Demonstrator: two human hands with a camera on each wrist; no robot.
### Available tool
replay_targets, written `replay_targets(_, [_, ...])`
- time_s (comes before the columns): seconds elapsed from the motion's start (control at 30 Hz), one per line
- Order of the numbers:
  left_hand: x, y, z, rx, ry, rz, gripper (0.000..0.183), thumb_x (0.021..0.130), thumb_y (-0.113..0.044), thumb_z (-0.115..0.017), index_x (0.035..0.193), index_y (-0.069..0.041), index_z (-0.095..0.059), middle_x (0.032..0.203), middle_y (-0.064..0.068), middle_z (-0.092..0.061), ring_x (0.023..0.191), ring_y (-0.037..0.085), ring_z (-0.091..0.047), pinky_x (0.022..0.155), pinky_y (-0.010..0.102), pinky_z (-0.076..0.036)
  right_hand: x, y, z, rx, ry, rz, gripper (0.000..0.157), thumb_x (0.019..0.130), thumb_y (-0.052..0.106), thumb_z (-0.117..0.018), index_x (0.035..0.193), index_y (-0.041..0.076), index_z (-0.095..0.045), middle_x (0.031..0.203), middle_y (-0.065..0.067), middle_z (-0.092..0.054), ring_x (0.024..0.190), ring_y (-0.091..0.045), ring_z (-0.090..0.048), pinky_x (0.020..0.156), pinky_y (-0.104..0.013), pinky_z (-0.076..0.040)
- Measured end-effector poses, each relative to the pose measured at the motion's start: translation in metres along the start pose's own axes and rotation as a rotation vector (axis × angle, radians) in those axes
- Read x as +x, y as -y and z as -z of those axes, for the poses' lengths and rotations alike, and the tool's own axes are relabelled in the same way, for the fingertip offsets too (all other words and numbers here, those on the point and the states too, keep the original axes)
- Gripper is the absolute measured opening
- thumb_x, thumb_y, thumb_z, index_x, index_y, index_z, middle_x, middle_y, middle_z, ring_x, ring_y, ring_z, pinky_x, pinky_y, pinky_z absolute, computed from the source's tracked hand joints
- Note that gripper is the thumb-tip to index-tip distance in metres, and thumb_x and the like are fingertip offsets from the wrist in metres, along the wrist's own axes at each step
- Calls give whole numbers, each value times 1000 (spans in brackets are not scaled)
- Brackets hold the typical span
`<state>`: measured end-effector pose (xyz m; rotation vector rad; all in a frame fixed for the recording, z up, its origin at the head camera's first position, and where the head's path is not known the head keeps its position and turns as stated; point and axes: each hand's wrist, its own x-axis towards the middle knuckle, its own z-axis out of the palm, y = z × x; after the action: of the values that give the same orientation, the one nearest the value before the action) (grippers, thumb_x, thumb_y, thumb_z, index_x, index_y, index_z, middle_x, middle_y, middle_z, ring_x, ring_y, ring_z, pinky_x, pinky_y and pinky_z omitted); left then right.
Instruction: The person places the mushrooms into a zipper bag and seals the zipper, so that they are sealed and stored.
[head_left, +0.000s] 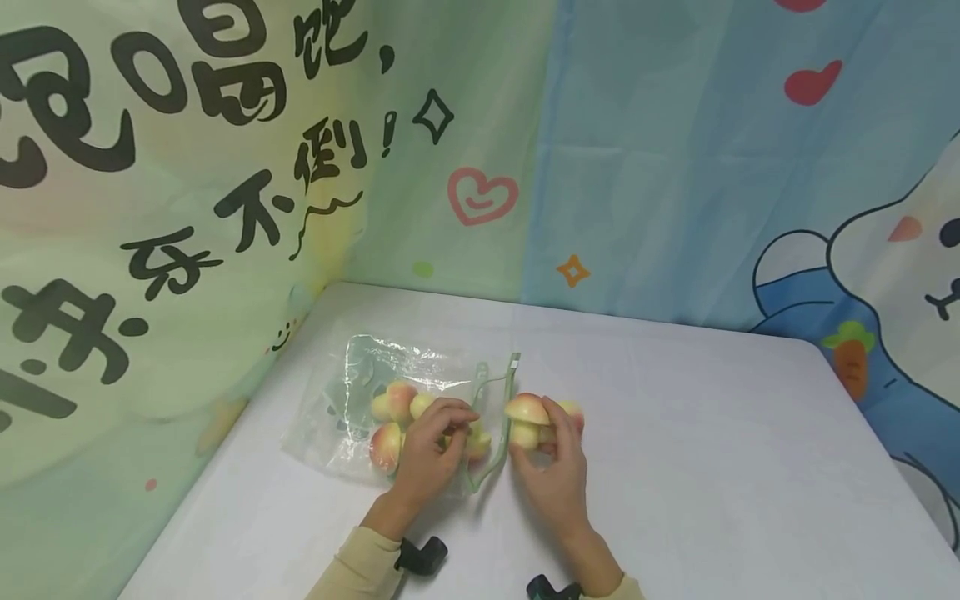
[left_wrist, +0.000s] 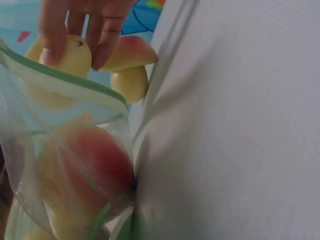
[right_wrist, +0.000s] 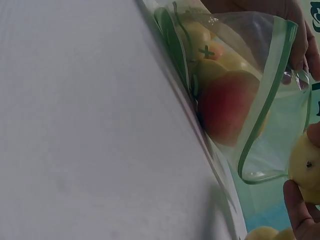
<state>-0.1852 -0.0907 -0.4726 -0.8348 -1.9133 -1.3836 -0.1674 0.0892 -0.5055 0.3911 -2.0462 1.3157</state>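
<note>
Mushroom-shaped toy [head_left: 526, 425], yellow with a reddish cap, sits pinched between the fingers and thumb of the right hand [head_left: 557, 475], just at the open mouth of a clear bag [head_left: 367, 357] with a green rim. Across from it, the left hand [head_left: 431, 454] appears to pinch the bag's clear film near that mouth. Several matching toys [head_left: 387, 447] lie inside the bag, which rests on the white surface [head_left: 712, 467]. Another mushroom [left_wrist: 131, 65] lies just beyond the right hand, outside the bag.
</note>
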Motion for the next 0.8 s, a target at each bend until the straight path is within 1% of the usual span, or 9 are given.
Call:
replay_targets(0.13, [0, 1, -1, -2, 1, -2, 32, 70, 28, -56, 91, 6, -65, 93, 19, -62, 70, 28, -62, 64, 17, -53, -7, -11, -7, 87, 52, -30, 76, 70, -11, -78, 138, -5, -46, 133, -19, -53, 112, -25, -56, 70, -22, -56])
replay_targets(0.23, [0, 1, -1, -2, 3, -1, 32, 70, 28, -55, 91, 6, -65, 93, 19, -63, 71, 29, -63, 64, 17, -53, -10, -13, -10, 176, 99, -63, 77, 71, -10, -79, 140, -1, -45, 134, -18, -53, 115, -31, -56, 71, -26, -57])
replay_targets(0.33, [0, 1, 0, -3, 3, 0, 31, 70, 28, -56, 91, 7, -65, 93, 19, -63, 70, 30, -63, 64, 16, -53, -12, -13, -12, 230, 156, -131, 75, 74, -6, -79, 141, 2, -44, 136, -16, -53, 117, -34, -56, 73, -30, -58])
replay_targets(0.43, [1, 0, 0, -1, 2, -6, 31, 69, 28, -56, 91, 7, -65, 93, 19, -63, 70, 30, -63, 63, 17, -52, -13, -13, -14, 241, 206, -203, 74, 76, -3, -79, 141, 3, -43, 139, -16, -52, 120, -35, -56, 75, -31, -59])
replay_targets(0.57, [1, 0, -1, 1, 1, -23, 31, 69, 28, -57, 90, 7, -65, 92, 19, -63, 71, 30, -63, 63, 21, -54, -14, -14, -15, 246, 246, -272, 74, 77, -1, -79, 141, 3, -42, 142, -17, -49, 121, -36, -56, 77, -31, -58])
replay_targets(0.67, [1, 1, -1, -3, 0, -38, 31, 68, 29, -57, 90, 7, -65, 91, 19, -63, 71, 30, -62, 63, 23, -55, -14, -14, -16, 247, 261, -313, 74, 76, 0, -80, 141, 5, -43, 140, -17, -46, 117, -37, -58, 78, -32, -58])
replay_targets(0.73, [1, 1, -1, -11, 3, -46, 31, 68, 29, -56, 89, 8, -65, 91, 19, -63, 70, 29, -62, 64, 22, -55, -14, -13, -17, 246, 273, -336, 74, 76, -1, -80, 140, 7, -44, 138, -17, -44, 114, -37, -59, 79, -32, -58])
replay_targets(0.8, [1, 2, -2, -20, 6, -47, 31, 68, 28, -56, 89, 7, -65, 90, 18, -63, 70, 28, -62, 65, 20, -54, -14, -13, -18, 248, 286, -342, 73, 75, -2, -80, 140, 8, -46, 135, -17, -44, 110, -36, -60, 81, -31, -58])
